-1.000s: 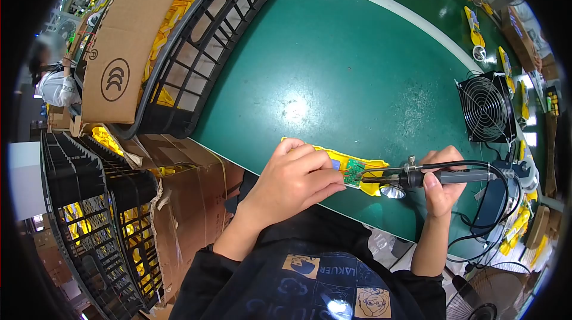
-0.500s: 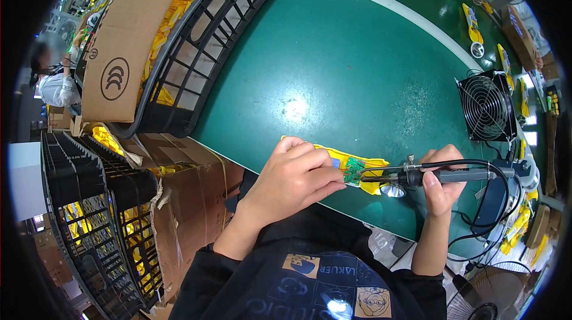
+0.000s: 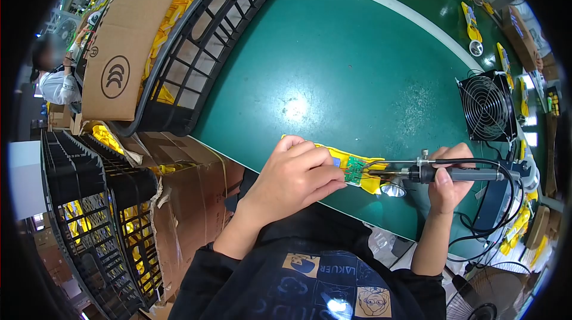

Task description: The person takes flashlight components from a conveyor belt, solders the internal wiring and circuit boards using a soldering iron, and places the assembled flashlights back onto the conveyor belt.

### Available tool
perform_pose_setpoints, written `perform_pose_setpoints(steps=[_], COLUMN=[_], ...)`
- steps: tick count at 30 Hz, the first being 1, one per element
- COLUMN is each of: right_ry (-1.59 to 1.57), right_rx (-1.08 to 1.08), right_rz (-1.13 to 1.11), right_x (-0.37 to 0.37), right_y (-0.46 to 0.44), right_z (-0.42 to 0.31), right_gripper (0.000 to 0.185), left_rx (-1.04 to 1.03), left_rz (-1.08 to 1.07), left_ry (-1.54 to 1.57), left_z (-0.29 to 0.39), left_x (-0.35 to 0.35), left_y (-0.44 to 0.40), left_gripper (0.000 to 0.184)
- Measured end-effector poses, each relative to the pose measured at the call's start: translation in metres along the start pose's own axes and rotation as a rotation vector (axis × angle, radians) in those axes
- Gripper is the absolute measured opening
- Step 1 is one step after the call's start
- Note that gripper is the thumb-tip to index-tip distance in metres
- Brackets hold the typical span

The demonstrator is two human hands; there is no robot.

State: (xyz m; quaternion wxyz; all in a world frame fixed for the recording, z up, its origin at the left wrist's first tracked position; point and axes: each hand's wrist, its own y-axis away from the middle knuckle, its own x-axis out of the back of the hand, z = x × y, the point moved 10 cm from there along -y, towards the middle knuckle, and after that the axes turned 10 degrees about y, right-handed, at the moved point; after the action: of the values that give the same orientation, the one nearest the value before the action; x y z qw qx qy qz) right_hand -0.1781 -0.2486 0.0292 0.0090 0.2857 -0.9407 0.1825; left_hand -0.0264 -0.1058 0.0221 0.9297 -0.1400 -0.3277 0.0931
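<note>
A yellow housing [image 3: 370, 185] lies near the table's front edge, with a green circuit board [image 3: 356, 170] in it and a round silver reflector [image 3: 393, 188] at its right end. My left hand [image 3: 301, 174] is closed over the housing's left part; its fingertips pinch at the board's left edge, where thin wires show. My right hand [image 3: 451, 177] grips a soldering iron [image 3: 424, 174] with a thin metal tube above its tip. The iron points left, its tip over the right side of the board. Whether the tip touches the board is too small to tell.
A black crate [image 3: 193, 52] with a cardboard box [image 3: 116, 46] of yellow parts stands at the left. More black crates [image 3: 101, 213] are below it. A black fan [image 3: 487, 105] stands at the right beside cables. Another person [image 3: 59, 76] sits at the far left.
My right hand and the soldering iron have shifted slightly right, so the tip has drawn back over the board. My left hand stays in place. The far-left person has moved a little.
</note>
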Motion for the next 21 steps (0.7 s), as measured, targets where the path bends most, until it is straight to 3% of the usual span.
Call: perform_pose_setpoints(steps=[21], right_ry=[-0.079], right_rx=[-0.082], right_rz=[0.249], right_x=[0.037], right_y=[-0.010], right_z=[0.020], right_gripper=[0.018], left_rx=[-0.075], left_rz=[0.075], left_ry=[0.033], left_z=[-0.001], left_x=[0.003], left_y=[0.007], left_gripper=[0.017])
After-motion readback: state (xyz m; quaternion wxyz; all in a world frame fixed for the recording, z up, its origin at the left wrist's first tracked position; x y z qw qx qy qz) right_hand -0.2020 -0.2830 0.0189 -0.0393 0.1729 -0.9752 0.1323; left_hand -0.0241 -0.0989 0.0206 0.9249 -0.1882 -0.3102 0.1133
